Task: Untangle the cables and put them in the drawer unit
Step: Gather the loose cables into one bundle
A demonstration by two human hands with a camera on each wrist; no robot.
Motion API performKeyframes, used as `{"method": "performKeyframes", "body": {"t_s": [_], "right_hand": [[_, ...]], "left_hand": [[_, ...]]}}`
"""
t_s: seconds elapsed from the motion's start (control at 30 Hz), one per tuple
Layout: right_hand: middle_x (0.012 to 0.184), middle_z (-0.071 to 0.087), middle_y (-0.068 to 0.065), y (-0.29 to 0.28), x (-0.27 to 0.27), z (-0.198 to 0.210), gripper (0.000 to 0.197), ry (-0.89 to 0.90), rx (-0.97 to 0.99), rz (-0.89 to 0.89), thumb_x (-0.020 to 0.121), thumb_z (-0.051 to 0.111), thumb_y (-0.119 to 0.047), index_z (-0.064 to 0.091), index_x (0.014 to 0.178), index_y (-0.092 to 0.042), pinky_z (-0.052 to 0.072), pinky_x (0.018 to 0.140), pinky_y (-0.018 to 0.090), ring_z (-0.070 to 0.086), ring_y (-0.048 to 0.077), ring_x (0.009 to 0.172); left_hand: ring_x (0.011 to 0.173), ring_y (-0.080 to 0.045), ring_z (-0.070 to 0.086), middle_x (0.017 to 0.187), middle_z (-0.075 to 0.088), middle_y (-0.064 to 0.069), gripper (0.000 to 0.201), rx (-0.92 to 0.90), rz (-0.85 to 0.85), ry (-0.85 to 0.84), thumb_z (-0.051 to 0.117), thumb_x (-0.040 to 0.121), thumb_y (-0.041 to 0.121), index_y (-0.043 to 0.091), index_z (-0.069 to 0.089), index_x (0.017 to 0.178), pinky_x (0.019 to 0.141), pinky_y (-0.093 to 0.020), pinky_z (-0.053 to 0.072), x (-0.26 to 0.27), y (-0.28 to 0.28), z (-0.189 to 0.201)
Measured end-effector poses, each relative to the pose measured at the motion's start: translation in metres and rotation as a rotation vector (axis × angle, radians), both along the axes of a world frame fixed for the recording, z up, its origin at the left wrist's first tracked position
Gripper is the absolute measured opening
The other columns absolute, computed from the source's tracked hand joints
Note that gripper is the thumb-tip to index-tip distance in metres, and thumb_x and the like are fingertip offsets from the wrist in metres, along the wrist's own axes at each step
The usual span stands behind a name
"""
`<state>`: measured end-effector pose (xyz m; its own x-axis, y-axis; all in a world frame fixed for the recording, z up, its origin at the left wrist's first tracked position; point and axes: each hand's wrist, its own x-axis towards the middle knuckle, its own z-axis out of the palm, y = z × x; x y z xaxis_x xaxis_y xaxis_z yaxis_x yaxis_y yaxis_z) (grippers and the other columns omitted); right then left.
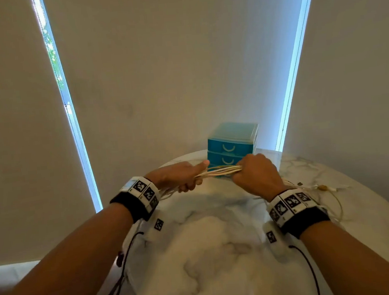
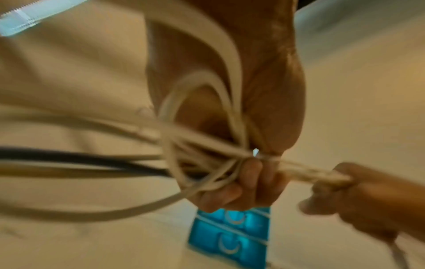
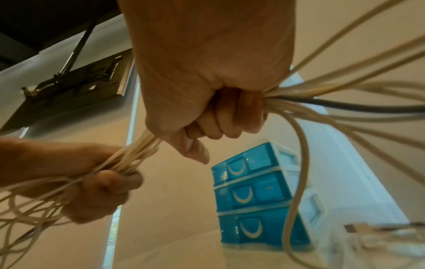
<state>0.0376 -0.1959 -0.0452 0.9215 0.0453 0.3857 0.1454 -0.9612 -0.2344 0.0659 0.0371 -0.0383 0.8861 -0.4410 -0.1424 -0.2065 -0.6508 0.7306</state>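
A bundle of cream cables [image 1: 219, 170] with one black strand stretches taut between both fists, above the marble table. My left hand [image 1: 186, 175] grips one end, thumb pointing out; loops [image 2: 197, 116] spill from it. My right hand [image 1: 253, 172] grips the other end [image 3: 142, 145], and loose strands [image 3: 345, 102] fan out behind it. The blue drawer unit [image 1: 232, 147] stands just behind the hands with its three drawers [image 3: 249, 193] closed.
Loose cable ends with a connector [image 1: 324, 187] trail on the round marble table [image 1: 205, 252] to the right of my right wrist. Cream roller blinds [image 1: 170, 67] hang close behind the table. Black wrist-camera leads [image 1: 119, 271] dangle over the left edge.
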Motion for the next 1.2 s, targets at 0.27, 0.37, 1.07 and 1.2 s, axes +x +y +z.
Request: {"method": "performKeyframes", "body": {"t_s": [0.27, 0.37, 1.07, 1.2], "right_hand": [[0.072, 0.070, -0.019, -0.023, -0.015, 0.034, 0.031, 0.364, 0.458, 0.416, 0.088, 0.080, -0.056, 0.081, 0.084, -0.025, 0.038, 0.058, 0.014, 0.057, -0.005, 0.063], [0.090, 0.070, -0.012, -0.027, -0.018, 0.038, 0.045, 0.361, 0.479, 0.397, 0.092, 0.067, -0.066, 0.084, 0.088, -0.024, 0.039, 0.061, 0.021, 0.054, 0.008, 0.074], [0.057, 0.068, -0.010, -0.024, -0.012, 0.028, 0.053, 0.027, 0.394, 0.247, 0.092, 0.058, -0.078, 0.086, 0.079, -0.035, 0.041, 0.057, 0.019, 0.059, 0.004, 0.058], [0.058, 0.065, 0.001, -0.025, -0.014, 0.021, 0.065, -0.062, 0.501, 0.156, 0.093, 0.054, -0.079, 0.083, 0.070, -0.026, 0.045, 0.062, 0.030, 0.057, 0.015, 0.060]], "left_hand": [[0.089, -0.011, 0.063, 0.099, 0.073, 0.004, 0.045, -0.113, -0.192, -0.010, 0.054, 0.108, 0.054, 0.017, 0.078, 0.111, 0.086, -0.031, 0.054, 0.000, 0.036, 0.007], [0.101, -0.009, 0.065, 0.116, 0.075, 0.000, 0.029, -0.117, -0.236, 0.056, 0.063, 0.108, 0.026, 0.011, 0.074, 0.130, 0.093, -0.025, 0.055, 0.000, 0.045, 0.017], [0.073, -0.010, 0.067, 0.091, 0.067, 0.005, 0.014, 0.022, 0.070, -0.612, 0.079, 0.095, 0.021, 0.017, 0.069, 0.103, 0.067, -0.030, 0.056, 0.006, 0.022, 0.025], [0.093, -0.021, 0.076, 0.112, 0.074, -0.008, 0.017, -0.020, 0.024, -0.237, 0.066, 0.103, 0.017, 0.013, 0.068, 0.119, 0.079, -0.031, 0.066, 0.001, 0.003, 0.027]]}}
